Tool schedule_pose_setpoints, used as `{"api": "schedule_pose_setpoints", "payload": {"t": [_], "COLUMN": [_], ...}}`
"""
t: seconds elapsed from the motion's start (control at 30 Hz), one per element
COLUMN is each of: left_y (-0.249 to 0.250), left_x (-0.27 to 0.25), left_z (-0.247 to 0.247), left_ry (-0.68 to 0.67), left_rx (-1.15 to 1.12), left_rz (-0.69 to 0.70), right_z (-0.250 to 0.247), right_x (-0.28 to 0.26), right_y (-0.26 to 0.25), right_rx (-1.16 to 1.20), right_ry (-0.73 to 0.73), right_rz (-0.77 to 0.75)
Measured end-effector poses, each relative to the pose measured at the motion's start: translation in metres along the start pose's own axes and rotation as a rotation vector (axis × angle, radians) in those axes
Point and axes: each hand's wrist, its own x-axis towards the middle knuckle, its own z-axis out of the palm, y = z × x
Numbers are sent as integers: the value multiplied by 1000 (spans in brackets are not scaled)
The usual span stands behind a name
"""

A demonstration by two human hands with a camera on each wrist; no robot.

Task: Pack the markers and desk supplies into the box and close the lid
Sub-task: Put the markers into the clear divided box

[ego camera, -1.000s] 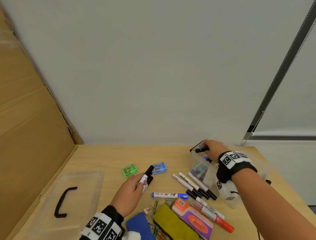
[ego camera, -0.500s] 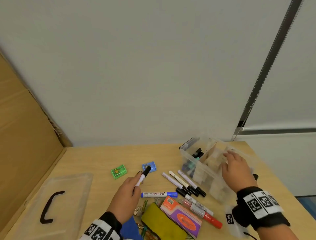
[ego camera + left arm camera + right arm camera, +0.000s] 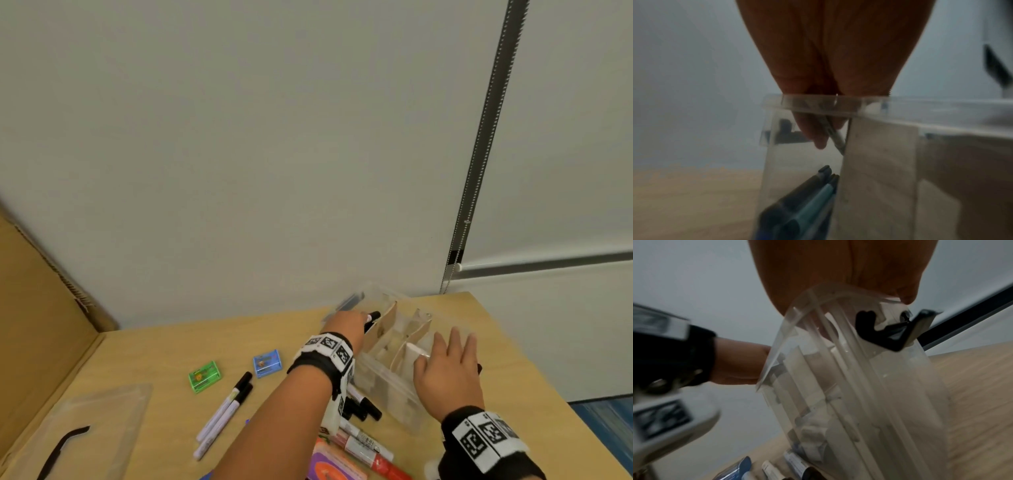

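Note:
A clear box (image 3: 387, 385) with cardboard dividers (image 3: 388, 317) stands at the right of the wooden table. My left hand (image 3: 361, 320) reaches over its left compartment and pinches a black-capped marker (image 3: 372, 317). In the left wrist view my left hand (image 3: 824, 134) holds that marker (image 3: 836, 137) inside the box wall, above several markers (image 3: 809, 193) lying at the bottom. My right hand (image 3: 445, 359) rests flat on the box's near right rim with fingers spread. In the right wrist view its palm (image 3: 869, 277) lies on the rim beside a black latch (image 3: 888, 332).
The clear lid (image 3: 102, 411) with its black handle (image 3: 61, 448) lies at the left by a cardboard wall. Two white markers (image 3: 224, 413), a green sharpener (image 3: 204, 376) and a blue sharpener (image 3: 267, 364) lie mid-table. More markers (image 3: 363, 409), a red marker (image 3: 380, 460) and a purple pack (image 3: 337, 467) lie near me.
My left hand has moved from the middle of the table to the box with one marker. Two white markers now lie where it was. The right hand stays on the box.

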Motion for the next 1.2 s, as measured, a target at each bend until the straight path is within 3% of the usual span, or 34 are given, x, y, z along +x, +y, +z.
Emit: {"api": "schedule_pose_setpoints", "payload": {"t": [0.1,0.23,0.37,0.6,0.77,0.83,1.0,1.13,1.2], "left_y": [3,-2,-10,-8,-54,-88,-166,-192,-197], "left_x": [15,19,14,-48,-121,-143,-169,-163,-158], "left_z": [-3,3,14,22,46,58,73,77,78], "left_ry": [-155,-126,2,458,538,495,207,0,-83], "left_rx": [-11,-51,-161,-89,-192,-153,-104,-122,-124], "left_rz": [-62,-42,-49,34,-52,-139,-413,-483,-480], "right_z": [-3,-5,-7,-6,-4,-3,-7,-15,-12], "right_x": [-3,-4,-5,-5,-4,-4,-11,-37,-51], "right_y": [-2,-2,-2,1,4,4,-6,-47,-77], "right_rx": [32,39,90,132,159,154,98,136,165], "right_ry": [-11,-7,-21,-28,5,14,68,264,244], "right_rz": [-1,-7,-16,-59,-73,-74,-78,-344,-556]}}
